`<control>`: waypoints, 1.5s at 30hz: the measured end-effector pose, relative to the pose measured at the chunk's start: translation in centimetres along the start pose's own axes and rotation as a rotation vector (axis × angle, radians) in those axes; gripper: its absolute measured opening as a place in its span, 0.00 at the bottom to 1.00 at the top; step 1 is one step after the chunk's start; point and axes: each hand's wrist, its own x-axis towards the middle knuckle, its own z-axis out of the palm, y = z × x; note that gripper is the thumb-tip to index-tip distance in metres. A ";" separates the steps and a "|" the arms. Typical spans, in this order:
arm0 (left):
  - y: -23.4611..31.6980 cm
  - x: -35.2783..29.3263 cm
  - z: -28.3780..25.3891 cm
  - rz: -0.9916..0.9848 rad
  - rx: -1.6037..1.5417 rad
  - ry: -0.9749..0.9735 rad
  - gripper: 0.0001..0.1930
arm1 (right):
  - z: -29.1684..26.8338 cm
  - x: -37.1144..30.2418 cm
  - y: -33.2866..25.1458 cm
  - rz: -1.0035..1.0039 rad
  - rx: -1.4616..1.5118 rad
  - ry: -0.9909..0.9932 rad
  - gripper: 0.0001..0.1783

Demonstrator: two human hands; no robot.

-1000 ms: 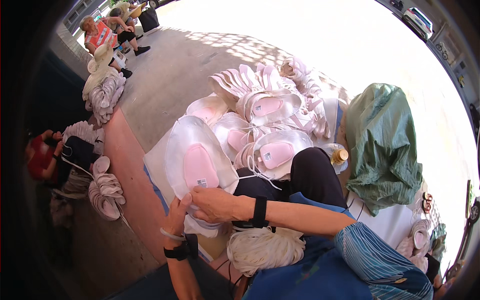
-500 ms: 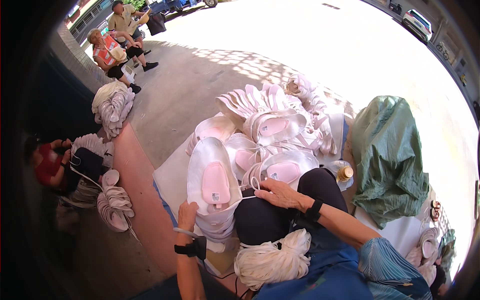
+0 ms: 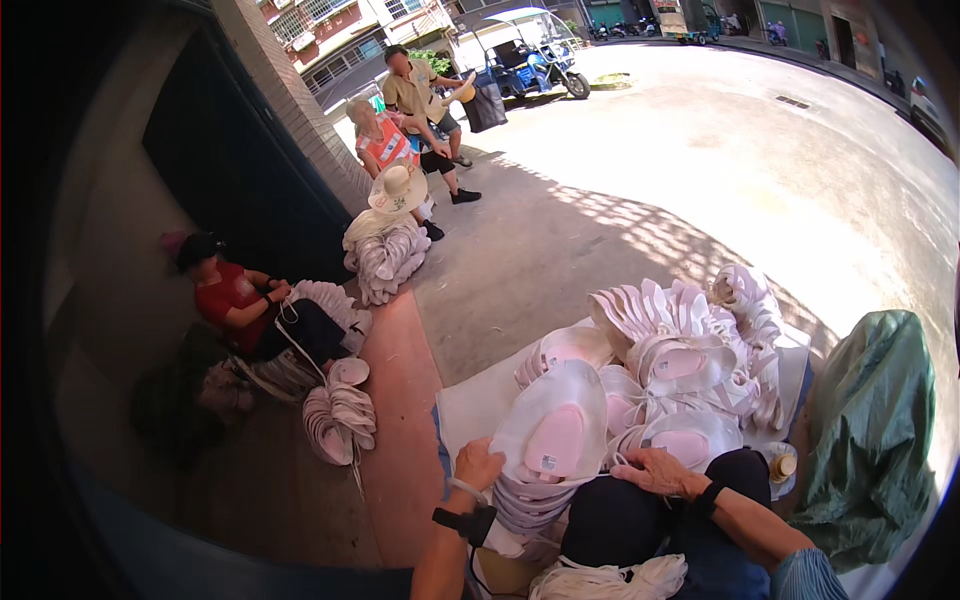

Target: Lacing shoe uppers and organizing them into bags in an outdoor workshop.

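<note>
A stack of white shoe uppers (image 3: 525, 505) stands in front of me, the top one showing a pink insole (image 3: 556, 440) with a small printed label. My left hand (image 3: 479, 466) is closed at the left side of this stack, its fingertips partly hidden. To the right of the stack, my right hand (image 3: 655, 470) pinches a white cord (image 3: 617, 461) just above my dark-clad knees. A bundle of white cords (image 3: 610, 580) rests in my lap at the lower edge.
More shoe uppers (image 3: 690, 365) are heaped beyond my knees on a pale sheet (image 3: 480, 395). A green sack (image 3: 868, 440) and a bottle with a yellow cap (image 3: 785, 466) are on the right. Farther left, a person in red (image 3: 230, 300) handles cord; two others are beyond.
My view has swung up and left, so the stack and my hands appear lower and farther right. The left hand stays at the stack, and the right hand still holds the cord.
</note>
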 end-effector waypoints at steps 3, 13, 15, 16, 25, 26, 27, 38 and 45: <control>-2.3 0.6 -1.0 0.104 -0.005 0.115 0.16 | -0.3 0.2 -1.4 -0.090 -0.096 -0.016 0.28; 6.9 -1.3 -11.1 0.154 -0.020 0.223 0.17 | -3.7 0.7 -7.7 -0.273 -0.024 0.164 0.25; 9.5 -1.3 -13.4 0.282 0.011 0.287 0.17 | -5.2 0.1 -9.9 -0.336 0.061 0.229 0.24; 10.2 -1.3 -14.4 0.280 0.008 0.293 0.17 | -6.0 -0.6 -11.6 -0.341 0.057 0.226 0.24; 20.7 -2.0 -17.6 0.523 0.008 0.409 0.15 | -10.5 -7.8 -17.1 -0.383 0.268 0.347 0.22; 22.1 -1.1 -17.5 0.580 0.030 0.409 0.15 | -11.6 -8.7 -17.5 -0.336 0.299 0.394 0.21; 23.5 -1.1 -17.8 0.624 0.054 0.408 0.16 | -12.6 -9.6 -18.3 -0.384 0.288 0.422 0.20; 30.0 -0.1 -19.5 0.738 -0.462 0.023 0.20 | -20.6 -18.2 -19.4 -0.673 0.065 0.701 0.13; 28.1 5.8 -9.8 0.569 -0.341 0.103 0.16 | -20.9 -15.4 -15.7 -0.373 -0.033 0.735 0.17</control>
